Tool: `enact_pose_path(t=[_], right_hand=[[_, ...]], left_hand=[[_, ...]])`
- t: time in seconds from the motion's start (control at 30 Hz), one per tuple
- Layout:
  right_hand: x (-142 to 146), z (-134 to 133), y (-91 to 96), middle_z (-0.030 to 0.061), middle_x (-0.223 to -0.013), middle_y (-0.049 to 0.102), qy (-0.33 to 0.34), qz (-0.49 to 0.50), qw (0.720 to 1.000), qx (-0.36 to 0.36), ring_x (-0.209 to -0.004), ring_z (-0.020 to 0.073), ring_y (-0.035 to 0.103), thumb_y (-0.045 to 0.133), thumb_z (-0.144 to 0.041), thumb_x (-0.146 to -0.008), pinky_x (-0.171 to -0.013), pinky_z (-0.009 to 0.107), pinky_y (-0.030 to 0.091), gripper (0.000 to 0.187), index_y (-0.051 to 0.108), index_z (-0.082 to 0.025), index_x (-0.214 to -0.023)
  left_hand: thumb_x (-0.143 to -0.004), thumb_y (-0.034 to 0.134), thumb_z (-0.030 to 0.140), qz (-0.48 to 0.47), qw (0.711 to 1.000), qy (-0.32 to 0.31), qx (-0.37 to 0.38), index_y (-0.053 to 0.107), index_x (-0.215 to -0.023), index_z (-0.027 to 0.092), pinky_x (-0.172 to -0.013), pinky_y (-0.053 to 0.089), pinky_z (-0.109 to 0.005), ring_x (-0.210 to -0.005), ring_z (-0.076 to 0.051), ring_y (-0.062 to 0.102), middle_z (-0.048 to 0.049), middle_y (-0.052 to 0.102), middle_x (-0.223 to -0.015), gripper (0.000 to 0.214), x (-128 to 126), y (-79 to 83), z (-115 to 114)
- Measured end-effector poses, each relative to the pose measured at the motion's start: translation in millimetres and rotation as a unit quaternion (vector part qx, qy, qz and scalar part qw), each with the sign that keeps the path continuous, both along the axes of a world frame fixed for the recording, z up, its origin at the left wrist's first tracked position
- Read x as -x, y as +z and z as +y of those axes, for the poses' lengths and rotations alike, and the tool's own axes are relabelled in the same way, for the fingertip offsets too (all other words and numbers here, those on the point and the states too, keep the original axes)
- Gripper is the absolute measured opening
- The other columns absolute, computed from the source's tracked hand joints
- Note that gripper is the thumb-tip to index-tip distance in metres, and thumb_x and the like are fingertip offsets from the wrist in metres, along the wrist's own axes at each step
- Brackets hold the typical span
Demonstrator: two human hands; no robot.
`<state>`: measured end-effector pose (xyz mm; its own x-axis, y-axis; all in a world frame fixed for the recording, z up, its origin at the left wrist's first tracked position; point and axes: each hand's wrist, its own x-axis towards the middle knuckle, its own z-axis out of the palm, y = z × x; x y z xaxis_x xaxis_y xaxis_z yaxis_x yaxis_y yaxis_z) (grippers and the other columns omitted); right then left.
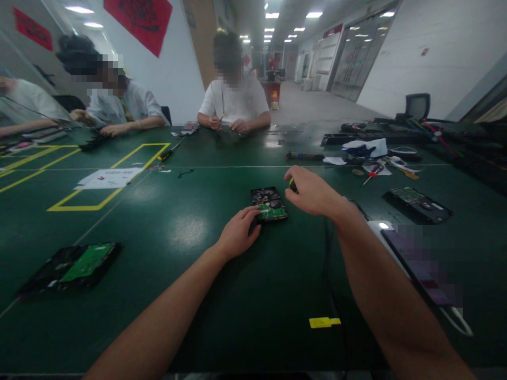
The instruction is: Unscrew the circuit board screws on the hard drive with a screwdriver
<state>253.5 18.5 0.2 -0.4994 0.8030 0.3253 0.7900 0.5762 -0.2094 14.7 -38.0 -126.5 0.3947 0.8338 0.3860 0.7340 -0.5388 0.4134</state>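
A hard drive [271,198] lies on the green table with its green circuit board facing up. My left hand [240,231] grips its near left edge, fingertips over the board and thumb at the side. Just right of the drive, my right hand [311,191] is raised and closed round a screwdriver [293,184]. Only a bit of its yellow and dark handle shows; the fingers hide the rest, and I cannot tell where its tip is.
Other hard drives lie at the left [85,266] and right [420,205]. A phone [415,266] with a white cable lies beside my right forearm. A yellow-handled screwdriver [170,150], paper [109,178] and loose tools [374,171] lie farther back. Co-workers sit across the table.
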Motion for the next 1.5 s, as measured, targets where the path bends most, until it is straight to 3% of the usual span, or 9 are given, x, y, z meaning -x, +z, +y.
enact_pose_path(t=[0.23, 0.47, 0.6, 0.8, 0.97, 1.13, 1.33, 1.5], right_hand=[[4, -4, 5.2, 0.0133, -0.103, 0.067, -0.037, -0.020, 0.999, 0.003, -0.092, 0.0289, 0.062, 0.055, -0.030, -0.087, -0.081, 0.042, 0.045, 0.022, 0.054, -0.019, -0.107], [3, -2, 3.9, 0.0132, -0.110, 0.067, -0.015, -0.015, 1.000, 0.009, -0.099, 0.0284, 0.062, 0.055, -0.024, -0.085, -0.086, 0.042, 0.046, 0.025, 0.056, -0.019, -0.110], [3, -2, 3.8, 0.0136, -0.108, 0.068, -0.042, -0.027, 0.999, 0.003, -0.099, 0.0302, 0.062, 0.055, -0.032, -0.088, -0.086, 0.044, 0.047, 0.023, 0.057, -0.020, -0.107], [3, -3, 4.8, 0.0147, -0.114, 0.067, -0.027, -0.023, 0.999, 0.007, -0.100, 0.0299, 0.063, 0.056, -0.023, -0.084, -0.088, 0.042, 0.047, 0.028, 0.057, -0.018, -0.111], [3, -6, 7.6, 0.0159, -0.112, 0.068, -0.038, -0.040, 0.998, 0.009, -0.101, 0.0321, 0.063, 0.055, -0.029, -0.088, -0.087, 0.044, 0.047, 0.028, 0.056, -0.017, -0.112], [1, -6, 7.2, 0.0147, -0.112, 0.068, -0.013, -0.041, 0.999, 0.015, -0.100, 0.0293, 0.064, 0.054, -0.023, -0.085, -0.086, 0.040, 0.047, 0.033, 0.054, -0.017, -0.119], [3, -6, 7.2, 0.0170, -0.111, 0.069, -0.040, -0.038, 0.998, 0.011, -0.099, 0.0327, 0.065, 0.054, -0.034, -0.090, -0.086, 0.045, 0.048, 0.034, 0.054, -0.016, -0.119], [1, -6, 10.0, 0.0169, -0.114, 0.068, -0.014, -0.026, 0.999, 0.023, -0.102, 0.0311, 0.064, 0.054, -0.025, -0.087, -0.090, 0.044, 0.048, 0.033, 0.055, -0.016, -0.119]], left_hand=[[-0.092, 0.054, 0.026, 0.001, 1.000, 0.003, 0.000, 0.049, -0.135, 0.022, -0.110, 0.045, -0.046, -0.130, -0.026, 0.053, -0.0111, 0.053, -0.142, 0.043, 1, 0.8, 0], [-0.092, 0.054, 0.025, -0.007, 1.000, -0.001, 0.000, 0.049, -0.135, 0.022, -0.110, 0.046, -0.046, -0.130, -0.026, 0.053, -0.0106, 0.054, -0.141, 0.044, 0, 1.5, -1], [-0.092, 0.054, 0.025, -0.010, 1.000, -0.004, 0.001, 0.049, -0.135, 0.023, -0.109, 0.047, -0.048, -0.130, -0.027, 0.053, -0.0105, 0.054, -0.141, 0.043, 0, 1.5, -1], [-0.091, 0.055, 0.025, -0.007, 1.000, 0.001, -0.002, 0.049, -0.134, 0.022, -0.110, 0.046, -0.045, -0.130, -0.026, 0.053, -0.0105, 0.054, -0.141, 0.044, 0, -0.4, 0], [-0.092, 0.054, 0.024, -0.007, 1.000, -0.003, 0.000, 0.049, -0.134, 0.022, -0.110, 0.046, -0.046, -0.130, -0.026, 0.053, -0.0107, 0.054, -0.140, 0.043, 0, 0.7, 0], [-0.091, 0.055, 0.024, -0.009, 1.000, 0.000, -0.003, 0.050, -0.133, 0.022, -0.109, 0.046, -0.046, -0.129, -0.026, 0.054, -0.0114, 0.054, -0.139, 0.042, 0, 2.1, -1], [-0.092, 0.054, 0.024, -0.008, 1.000, -0.002, -0.002, 0.049, -0.134, 0.022, -0.109, 0.046, -0.047, -0.129, -0.026, 0.053, -0.0113, 0.054, -0.140, 0.043, 0, 3.0, -2], [-0.091, 0.055, 0.024, -0.011, 1.000, -0.003, -0.004, 0.049, -0.133, 0.023, -0.108, 0.047, -0.047, -0.128, -0.026, 0.054, -0.0111, 0.055, -0.139, 0.042, -1, 3.2, -1]])
